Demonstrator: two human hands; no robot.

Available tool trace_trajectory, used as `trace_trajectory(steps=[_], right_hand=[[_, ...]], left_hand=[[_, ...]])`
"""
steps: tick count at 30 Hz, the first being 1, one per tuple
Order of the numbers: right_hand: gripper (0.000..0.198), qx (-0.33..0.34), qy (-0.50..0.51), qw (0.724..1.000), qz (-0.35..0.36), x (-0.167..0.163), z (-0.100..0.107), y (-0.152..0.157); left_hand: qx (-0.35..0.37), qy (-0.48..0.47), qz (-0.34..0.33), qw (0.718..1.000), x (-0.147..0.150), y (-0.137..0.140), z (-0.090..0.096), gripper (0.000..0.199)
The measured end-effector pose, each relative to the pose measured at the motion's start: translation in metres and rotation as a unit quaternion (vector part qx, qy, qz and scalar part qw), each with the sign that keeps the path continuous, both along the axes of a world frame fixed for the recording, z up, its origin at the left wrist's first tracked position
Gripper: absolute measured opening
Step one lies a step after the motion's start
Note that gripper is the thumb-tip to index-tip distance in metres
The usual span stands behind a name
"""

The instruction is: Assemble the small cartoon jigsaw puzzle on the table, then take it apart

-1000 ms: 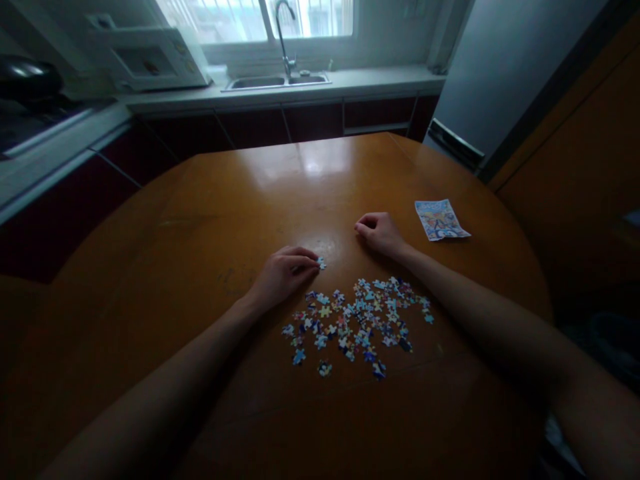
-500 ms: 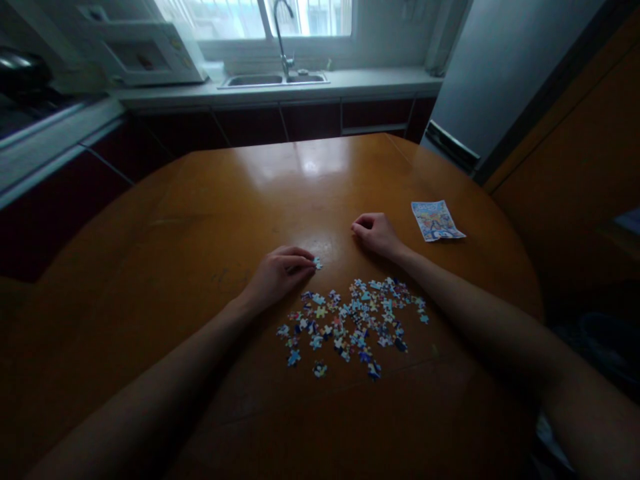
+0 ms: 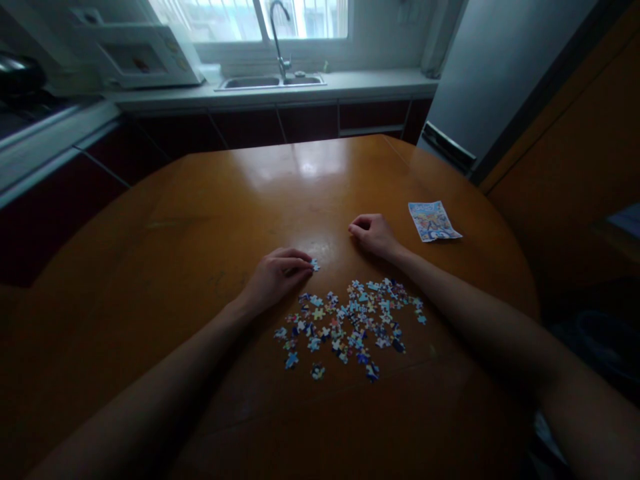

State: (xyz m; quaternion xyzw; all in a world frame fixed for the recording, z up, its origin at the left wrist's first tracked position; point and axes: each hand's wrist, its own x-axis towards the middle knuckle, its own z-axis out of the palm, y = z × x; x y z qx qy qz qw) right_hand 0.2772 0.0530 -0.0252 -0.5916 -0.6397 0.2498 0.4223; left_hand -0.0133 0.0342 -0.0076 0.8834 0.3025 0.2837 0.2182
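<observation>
My left hand (image 3: 279, 275) has its thumb and fingertips closed on a pale blue jigsaw puzzle piece (image 3: 315, 265), just above the scattered pile. Farther right, my right hand (image 3: 372, 235) rests on the table with its fingers curled and the thumb against them. Whether anything sits in that right-hand pinch is too small to make out. Between my forearms lies a loose spread of jigsaw pieces (image 3: 334, 325) in blue, white, yellow and dark tones. A creased picture sheet (image 3: 434, 222) with a colourful print lies flat to the right of my right hand.
The wooden table (image 3: 210, 200) has a rounded edge. Beyond it stand a counter with a sink (image 3: 250, 83) and tap (image 3: 281, 47), a microwave (image 3: 145, 59) at the left, and a grey fridge (image 3: 490, 73) at the right.
The whole view has shifted slightly, moving everything a little to the left in the picture. Both hands keep practically the same pose and place on the table.
</observation>
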Motion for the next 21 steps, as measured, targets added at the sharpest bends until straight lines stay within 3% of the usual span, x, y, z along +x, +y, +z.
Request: trace_trajectory(steps=[7, 12, 16, 21], right_hand=[[0.015, -0.011, 0.002, 1.0, -0.004, -0.003, 0.004, -0.001], [0.011, -0.092, 0.016, 0.993, 0.076, 0.005, 0.037, -0.016], [0.011, -0.148, -0.073, 0.972, 0.167, 0.025, 0.068, -0.059], [0.012, -0.175, -0.236, 0.944, 0.152, 0.054, 0.072, -0.127]], left_hand=[[-0.007, -0.001, 0.002, 1.0, 0.0, -0.001, 0.0, 0.014], [0.004, -0.003, 0.001, 1.0, -0.002, 0.002, -0.003, 0.014], [0.002, -0.001, -0.004, 1.0, -0.002, 0.002, -0.003, 0.013], [-0.003, -0.007, -0.003, 1.0, -0.002, 0.002, -0.002, 0.014]])
